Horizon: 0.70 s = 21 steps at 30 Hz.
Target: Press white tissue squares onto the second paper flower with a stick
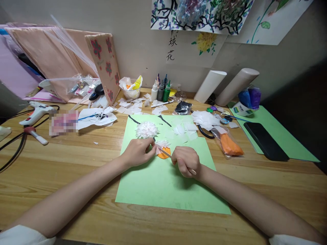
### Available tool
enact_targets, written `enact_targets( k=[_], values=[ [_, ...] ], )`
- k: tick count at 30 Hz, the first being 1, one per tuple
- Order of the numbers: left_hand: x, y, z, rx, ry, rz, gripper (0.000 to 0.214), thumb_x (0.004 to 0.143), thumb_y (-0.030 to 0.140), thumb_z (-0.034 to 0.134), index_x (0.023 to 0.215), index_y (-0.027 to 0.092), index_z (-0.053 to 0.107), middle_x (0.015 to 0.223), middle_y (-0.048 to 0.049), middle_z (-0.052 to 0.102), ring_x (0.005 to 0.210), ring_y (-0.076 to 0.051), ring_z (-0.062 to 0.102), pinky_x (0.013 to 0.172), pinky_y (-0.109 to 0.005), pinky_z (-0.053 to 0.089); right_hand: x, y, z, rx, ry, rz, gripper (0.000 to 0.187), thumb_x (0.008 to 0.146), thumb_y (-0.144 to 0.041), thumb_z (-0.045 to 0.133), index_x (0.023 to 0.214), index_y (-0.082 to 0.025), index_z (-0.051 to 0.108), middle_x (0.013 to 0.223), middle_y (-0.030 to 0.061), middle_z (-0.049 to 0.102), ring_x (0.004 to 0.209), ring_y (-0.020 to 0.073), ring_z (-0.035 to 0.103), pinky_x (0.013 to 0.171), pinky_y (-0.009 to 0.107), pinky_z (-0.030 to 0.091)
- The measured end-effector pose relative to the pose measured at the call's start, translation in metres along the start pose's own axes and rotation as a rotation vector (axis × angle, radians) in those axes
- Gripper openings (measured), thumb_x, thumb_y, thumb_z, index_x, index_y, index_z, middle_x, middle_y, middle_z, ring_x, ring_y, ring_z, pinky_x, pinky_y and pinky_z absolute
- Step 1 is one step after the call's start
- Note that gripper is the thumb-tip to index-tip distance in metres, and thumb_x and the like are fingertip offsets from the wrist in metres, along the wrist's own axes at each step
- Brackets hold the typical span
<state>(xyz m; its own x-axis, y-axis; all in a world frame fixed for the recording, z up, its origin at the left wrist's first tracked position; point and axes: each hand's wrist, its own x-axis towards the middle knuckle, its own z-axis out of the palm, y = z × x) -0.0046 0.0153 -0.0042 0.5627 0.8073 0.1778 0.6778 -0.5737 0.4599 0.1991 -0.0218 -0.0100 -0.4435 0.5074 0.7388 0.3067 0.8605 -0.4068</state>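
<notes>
A light green paper sheet [163,183] lies on the wooden table in front of me. On it sits a finished white tissue flower [146,129] and a smaller white tuft [162,143] over an orange clay patch [164,154]. My left hand [138,152] pinches a small white tissue piece beside the tuft. My right hand [186,162] is closed around a thin wooden stick [165,153], whose tip points into the tissue at my left fingers. Black stem lines [165,120] are drawn on the sheet.
A glue gun [35,114] with cord lies at the far left. Cut tissue squares [204,118], scissors [205,132], a bag of orange clay [230,144], paint bottles [160,91], a bowl [131,92], paper rolls [236,86] and a black phone [265,141] on a second green sheet crowd the back and right.
</notes>
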Motion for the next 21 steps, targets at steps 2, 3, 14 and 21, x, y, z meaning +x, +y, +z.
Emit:
enact_targets(
  k=[2,3,14,21],
  values=[
    [0.0000,0.0004,-0.0002,0.001,-0.011,-0.010,0.019,0.085,0.033,0.045,0.076,0.018,0.053,0.055,0.0041,0.052,0.050,-0.009,0.046,0.052,-0.021,0.028,0.0004,0.0007,0.0008,0.000,-0.010,0.009,0.028,0.087,-0.013,0.029,0.063,-0.021,0.042,0.050,0.0006,0.048,0.047,0.0128,0.038,0.049,0.028,0.030],
    [0.0000,0.0006,-0.0003,-0.001,-0.016,-0.013,0.019,0.086,0.033,0.045,0.076,0.018,0.053,0.056,0.0040,0.052,0.050,-0.009,0.046,0.052,-0.021,0.028,0.0006,0.0008,0.0011,-0.002,-0.013,0.018,0.029,0.087,-0.012,0.029,0.063,-0.021,0.042,0.050,0.0005,0.048,0.048,0.0127,0.038,0.049,0.027,0.031],
    [-0.0003,0.0040,-0.0046,-0.028,-0.053,0.019,0.018,0.081,0.036,0.050,0.076,0.019,0.048,0.051,0.0060,0.045,0.047,-0.009,0.043,0.051,-0.021,0.029,0.0014,-0.0013,0.0053,0.288,0.033,0.660,0.042,0.097,-0.033,0.023,0.058,-0.020,0.033,0.051,-0.0033,0.040,0.045,0.0092,0.041,0.049,0.024,0.034],
    [-0.0004,0.0032,-0.0038,-0.022,-0.049,0.045,0.014,0.084,0.030,0.045,0.079,0.018,0.050,0.055,0.0043,0.050,0.048,-0.009,0.045,0.051,-0.021,0.030,-0.0012,-0.0011,0.0031,0.234,0.067,0.503,0.044,0.096,-0.031,0.025,0.055,-0.020,0.038,0.050,-0.0020,0.042,0.044,0.0093,0.039,0.048,0.025,0.033]
  ],
)
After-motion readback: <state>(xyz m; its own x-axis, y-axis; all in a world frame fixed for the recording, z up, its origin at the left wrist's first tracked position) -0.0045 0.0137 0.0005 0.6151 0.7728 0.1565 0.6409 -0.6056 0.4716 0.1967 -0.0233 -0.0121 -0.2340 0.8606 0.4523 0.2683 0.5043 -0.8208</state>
